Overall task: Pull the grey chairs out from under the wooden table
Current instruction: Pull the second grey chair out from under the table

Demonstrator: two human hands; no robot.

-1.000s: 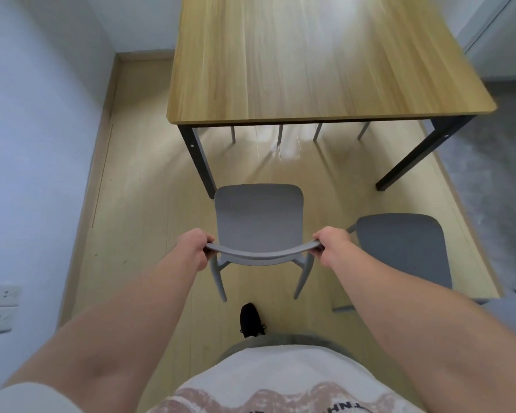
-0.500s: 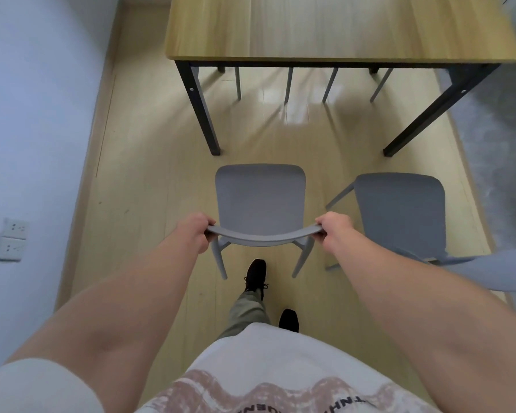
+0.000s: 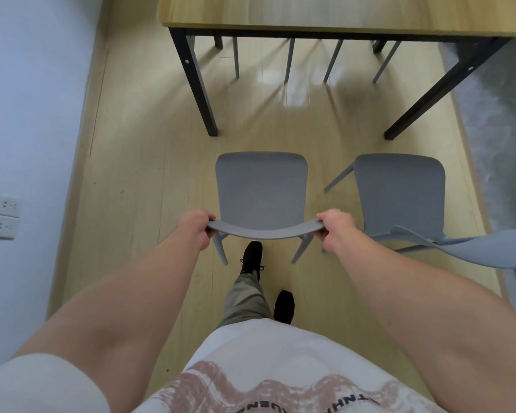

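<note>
A grey chair (image 3: 261, 189) stands on the floor in front of me, fully clear of the wooden table (image 3: 340, 13). My left hand (image 3: 193, 226) grips the left end of its curved backrest and my right hand (image 3: 337, 229) grips the right end. A second grey chair (image 3: 399, 192) stands just to the right, also out from the table, its backrest reaching to the right frame edge. Under the far side of the table I see grey legs of more chairs (image 3: 289, 59).
A pale wall with two sockets (image 3: 4, 216) runs along the left. A grey carpet (image 3: 495, 120) lies to the right of the wood floor. The table's black legs (image 3: 197, 84) stand ahead. My feet (image 3: 252, 256) are just behind the held chair.
I have stepped back and the held chair has come with me, away from the table. The gap between chair and table legs has grown; the right chair looks unmoved.
</note>
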